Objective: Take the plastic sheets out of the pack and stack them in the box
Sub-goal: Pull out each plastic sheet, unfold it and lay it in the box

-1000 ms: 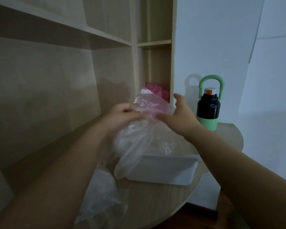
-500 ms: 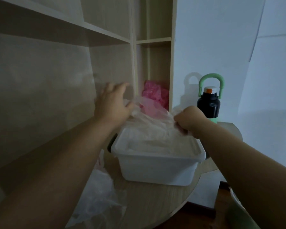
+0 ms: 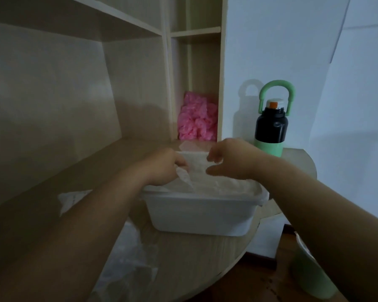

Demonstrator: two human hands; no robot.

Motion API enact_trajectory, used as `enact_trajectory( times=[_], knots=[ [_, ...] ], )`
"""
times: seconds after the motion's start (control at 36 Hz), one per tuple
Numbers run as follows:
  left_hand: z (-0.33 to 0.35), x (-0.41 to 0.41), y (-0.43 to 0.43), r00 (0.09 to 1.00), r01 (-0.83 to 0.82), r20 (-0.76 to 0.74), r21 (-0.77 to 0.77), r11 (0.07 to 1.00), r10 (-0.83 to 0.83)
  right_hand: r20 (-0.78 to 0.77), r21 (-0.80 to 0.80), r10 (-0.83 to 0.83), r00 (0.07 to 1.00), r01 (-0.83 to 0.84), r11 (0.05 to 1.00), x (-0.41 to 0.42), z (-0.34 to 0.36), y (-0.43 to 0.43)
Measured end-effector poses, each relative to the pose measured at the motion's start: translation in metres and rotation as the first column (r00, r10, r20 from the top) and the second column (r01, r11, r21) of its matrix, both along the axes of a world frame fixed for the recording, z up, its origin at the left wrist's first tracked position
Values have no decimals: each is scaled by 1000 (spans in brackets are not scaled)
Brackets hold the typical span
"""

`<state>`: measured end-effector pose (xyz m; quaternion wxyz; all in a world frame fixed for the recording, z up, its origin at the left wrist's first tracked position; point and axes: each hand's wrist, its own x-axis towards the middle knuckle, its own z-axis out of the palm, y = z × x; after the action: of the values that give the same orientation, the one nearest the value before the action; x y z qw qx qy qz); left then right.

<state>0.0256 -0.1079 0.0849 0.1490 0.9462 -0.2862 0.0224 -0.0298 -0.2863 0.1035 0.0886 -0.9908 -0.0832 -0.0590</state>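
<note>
A white plastic box stands on the wooden desk, filled to the rim with clear plastic sheets. My left hand reaches over the box's left side and grips a crumpled edge of the top sheet. My right hand hovers above the box's middle with its fingers loosely curled, touching the sheet's upper edge; whether it holds the sheet is unclear. A pink pack of plastic sits in the narrow shelf compartment behind the box.
A black and green bottle with a green handle stands right of the box near the desk's rounded edge. Loose clear plastic lies on the desk under my left arm. A green bin sits on the floor at right.
The sheet went from held up in the air down into the box. Both hands have come lower and closer together over the box, and the pink pack behind is now fully visible.
</note>
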Motion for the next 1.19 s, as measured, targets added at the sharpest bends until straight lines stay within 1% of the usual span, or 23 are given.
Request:
enact_trajectory(
  times=[0.03, 0.08, 0.14, 0.17, 0.22, 0.28, 0.39, 0.44, 0.5, 0.53, 0.56, 0.61, 0.64, 0.69, 0.75, 0.81, 0.89, 0.94, 1.0, 1.06, 1.08, 1.14, 1.19],
  knots=[
    [0, 1, 2, 1000, -6, 8, 5, 1000, 6, -95, -12, -4, 995, 3, 1000, 2, -2, 1],
    [-2, 5, 4, 999, -5, -33, 18, 1000, 6, -247, -69, -53, 968, 37, 997, 9, -6, 2],
    [-6, 9, 3, 995, 5, -101, 83, 997, 3, -347, -124, -103, 932, 64, 990, 17, -12, 3],
    [-7, 9, 0, 992, 8, -129, 142, 990, 11, -375, -166, -119, 919, 60, 984, 20, -14, 4],
    [-10, 10, -10, 979, 12, -198, 285, 959, 46, -417, -224, -144, 897, 52, 973, 27, -21, 6],
    [-14, 13, -21, 961, 62, -272, 386, 921, 49, -453, -250, -160, 877, 47, 967, 32, -29, 8],
    [-21, 23, -28, 922, 107, -376, 470, 876, 89, -472, -281, -181, 863, 47, 958, 39, -40, 5],
    [-22, 25, -26, 934, 107, -350, 467, 878, 72, -427, -262, -166, 889, 54, 964, 37, -39, 3],
    [-20, 26, -20, 966, 63, -254, 418, 906, 50, -326, -205, -136, 936, 71, 976, 33, -32, 3],
    [-18, 25, -16, 978, 34, -202, 369, 929, 45, -261, -163, -126, 957, 85, 983, 32, -28, 2],
    [-14, 24, -12, 986, 7, -158, 292, 957, 41, -199, -108, -123, 972, 103, 989, 31, -25, 1],
    [-5, 16, -1, 996, -35, -83, 89, 995, 43, -98, 38, -139, 985, 143, 989, 28, -20, 2],
    [-1, 10, 5, 998, -49, -41, 4, 999, 49, -51, 105, -153, 987, 158, 982, 26, -18, 4],
    [5, -1, 17, 998, -53, 34, -116, 992, 57, 44, 203, -167, 985, 155, 967, 20, -17, 9],
    [6, -12, 29, 997, -42, 60, -221, 974, 56, 121, 292, -151, 981, 110, 950, 10, -16, 21],
    [3, -24, 38, 996, -51, 58, -289, 956, 70, 181, 360, -133, 974, 60, 931, 0, -17, 33],
    [-8, -44, 54, 995, -58, 47, -379, 923, 82, 298, 408, -95, 950, -37, 912, -17, -23, 57],
    [-19, -56, 68, 994, -66, 46, -432, 900, 95, 344, 433, -53, 937, -108, 895, -31, -30, 74],
    [-33, -68, 80, 995, -71, 30, -465, 882, 96, 319, 444, -5, 948, -145, 884, -43, -39, 88],
    [-45, -80, 91, 994, -97, -4, -462, 882, 107, 231, 436, 61, 971, -159, 886, -50, -52, 100],
    [-51, -85, 97, 992, -117, -13, -443, 889, 124, 162, 431, 99, 982, -161, 888, -51, -59, 104],
    [-60, -93, 104, 988, -145, -9, -433, 890, 156, -36, 419, 177, 984, -146, 896, -53, -73, 110],
    [-68, -100, 113, 980, -176, -3, -466, 867, 197, -235, 348, 227, 945, -136, 928, -54, -91, 117]
  ],
)
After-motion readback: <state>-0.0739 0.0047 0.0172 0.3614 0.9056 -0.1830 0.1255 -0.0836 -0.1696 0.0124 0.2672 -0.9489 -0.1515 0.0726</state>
